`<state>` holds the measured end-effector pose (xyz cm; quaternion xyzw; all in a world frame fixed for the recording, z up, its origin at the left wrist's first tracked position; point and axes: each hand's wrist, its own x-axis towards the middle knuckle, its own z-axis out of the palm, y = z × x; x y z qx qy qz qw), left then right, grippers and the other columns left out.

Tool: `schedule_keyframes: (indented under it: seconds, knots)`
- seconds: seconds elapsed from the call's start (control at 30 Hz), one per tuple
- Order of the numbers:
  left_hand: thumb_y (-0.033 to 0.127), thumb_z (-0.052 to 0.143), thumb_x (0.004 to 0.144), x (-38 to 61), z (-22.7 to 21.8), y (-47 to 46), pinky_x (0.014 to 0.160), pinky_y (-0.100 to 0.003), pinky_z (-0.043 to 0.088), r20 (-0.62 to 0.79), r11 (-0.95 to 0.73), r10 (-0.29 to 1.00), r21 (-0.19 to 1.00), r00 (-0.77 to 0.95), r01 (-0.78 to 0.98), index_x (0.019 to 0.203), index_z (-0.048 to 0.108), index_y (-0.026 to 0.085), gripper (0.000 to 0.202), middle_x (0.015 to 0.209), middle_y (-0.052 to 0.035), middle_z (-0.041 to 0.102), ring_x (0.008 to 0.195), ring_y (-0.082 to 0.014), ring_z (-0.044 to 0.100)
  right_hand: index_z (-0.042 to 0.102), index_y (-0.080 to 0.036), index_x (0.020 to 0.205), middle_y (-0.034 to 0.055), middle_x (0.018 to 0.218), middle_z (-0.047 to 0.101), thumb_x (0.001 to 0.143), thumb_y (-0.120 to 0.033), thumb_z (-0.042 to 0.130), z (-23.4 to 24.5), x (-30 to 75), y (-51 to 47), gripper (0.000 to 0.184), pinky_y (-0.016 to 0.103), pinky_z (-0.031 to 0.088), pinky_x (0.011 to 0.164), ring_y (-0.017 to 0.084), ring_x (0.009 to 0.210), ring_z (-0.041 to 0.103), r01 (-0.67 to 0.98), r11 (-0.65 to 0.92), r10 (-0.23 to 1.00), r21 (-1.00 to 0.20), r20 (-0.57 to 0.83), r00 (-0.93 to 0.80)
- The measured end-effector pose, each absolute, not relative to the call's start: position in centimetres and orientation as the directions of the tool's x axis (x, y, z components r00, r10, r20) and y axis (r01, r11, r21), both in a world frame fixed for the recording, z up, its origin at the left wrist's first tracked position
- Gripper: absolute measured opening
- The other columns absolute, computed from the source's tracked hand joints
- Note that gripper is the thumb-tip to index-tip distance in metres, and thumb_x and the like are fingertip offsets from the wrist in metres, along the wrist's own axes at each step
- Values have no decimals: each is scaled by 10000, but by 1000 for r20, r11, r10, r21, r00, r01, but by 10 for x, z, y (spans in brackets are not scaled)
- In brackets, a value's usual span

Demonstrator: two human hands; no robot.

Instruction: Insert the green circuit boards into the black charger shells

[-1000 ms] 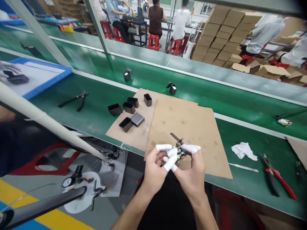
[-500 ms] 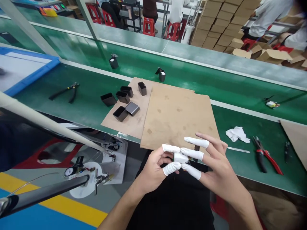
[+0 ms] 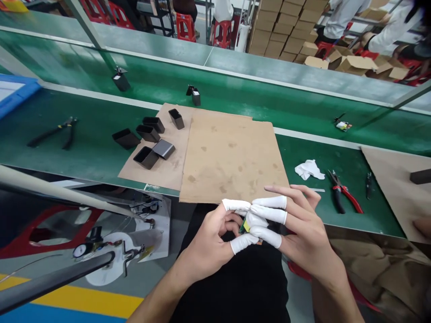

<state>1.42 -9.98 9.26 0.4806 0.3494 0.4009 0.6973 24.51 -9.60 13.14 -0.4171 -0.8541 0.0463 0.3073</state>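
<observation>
Above my lap, just off the bench's near edge, a small circuit board with a yellow part, a green edge and a white piece on it sits between my hands. My left hand pinches it from the left with thumb and index finger. From the right, my right hand closes its thumb and covered fingers on it, while its outer fingers stretch out free. White finger cots cover several fingertips. Much of the board is hidden behind the fingers.
Black open cases stand at left on brown cardboard. Cutters lie further left. Right are crumpled white tissue, red-handled pliers and another person's hand. Several small assemblies, one a black unit, line the green belt.
The view has swung right, so the bench items sit further left. Between my fingers the board has turned, showing its yellow part and green edge. Both hands keep their hold.
</observation>
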Motion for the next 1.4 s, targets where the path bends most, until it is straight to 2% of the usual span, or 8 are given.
schedule_keyframes:
  seconds: [0.13, 0.27, 0.47, 0.63, 0.73, 1.13, 1.27, 1.4]
  knots:
    - [213, 943, 829, 21, 98, -104, 734, -196, 576, -153, 257, 918, 933, 366, -254, 1344, 661, 270, 590, 1144, -50, 731, 824, -101, 653, 727, -290, 1201, 12, 1049, 847, 1010, -159, 750, 132, 248, -103, 233, 523, 364, 1134, 295, 1179, 769, 696, 665, 720, -272, 480, -501]
    - [165, 928, 805, 27, 105, -106, 678, -191, 545, -173, 255, 924, 943, 341, -213, 1253, 675, 243, 521, 1040, -35, 715, 778, -100, 617, 699, -254, 1244, 39, 1024, 829, 1042, -154, 684, 124, 248, -109, 226, 484, 415, 1027, 267, 1037, 763, 711, 666, 707, -227, 496, -504]
    - [140, 911, 802, 30, 103, -106, 656, -183, 535, -157, 243, 927, 944, 342, -225, 1230, 666, 246, 504, 1049, -39, 729, 793, -109, 656, 665, -256, 1308, 57, 1075, 821, 1061, -151, 661, 118, 248, -108, 268, 464, 420, 973, 251, 1014, 728, 697, 649, 731, -305, 503, -461]
    - [196, 972, 766, 28, 93, -104, 650, -188, 548, -162, 249, 930, 939, 331, -239, 1271, 670, 239, 590, 1137, -78, 762, 786, -110, 660, 657, -278, 1306, 39, 1085, 814, 1067, -309, 699, 121, 252, -104, 245, 499, 403, 1026, 237, 958, 724, 632, 615, 786, -471, 425, -449]
    - [213, 996, 738, 29, 92, -106, 649, -188, 557, -162, 239, 934, 946, 318, -220, 1286, 684, 237, 631, 1151, -85, 765, 784, -109, 641, 673, -299, 1332, 28, 1100, 823, 1029, -309, 766, 123, 254, -104, 317, 500, 403, 1049, 229, 946, 729, 647, 609, 791, -459, 410, -454]
    - [160, 883, 808, 35, 97, -110, 611, -192, 548, -56, 92, 948, 990, 314, -103, 1254, 706, 231, 486, 1031, -34, 756, 637, -62, 558, 681, -336, 1365, -3, 1039, 834, 1023, -105, 712, 119, 250, -110, 414, 468, 423, 1006, 212, 916, 762, 680, 630, 757, -375, 491, -431]
    - [147, 930, 755, 36, 96, -108, 612, -166, 546, -76, 139, 950, 972, 303, -191, 1253, 691, 237, 559, 1059, -45, 767, 705, -82, 625, 698, -309, 1324, 29, 1123, 840, 1026, -220, 753, 115, 255, -109, 316, 511, 399, 1073, 226, 926, 763, 633, 625, 769, -457, 496, -402]
    - [151, 957, 732, 34, 95, -105, 637, -165, 553, -119, 204, 939, 949, 323, -241, 1251, 690, 234, 589, 1038, -51, 764, 745, -96, 647, 686, -307, 1324, 50, 1175, 834, 971, -310, 849, 114, 263, -109, 389, 513, 409, 1056, 245, 968, 764, 617, 614, 782, -493, 489, -387]
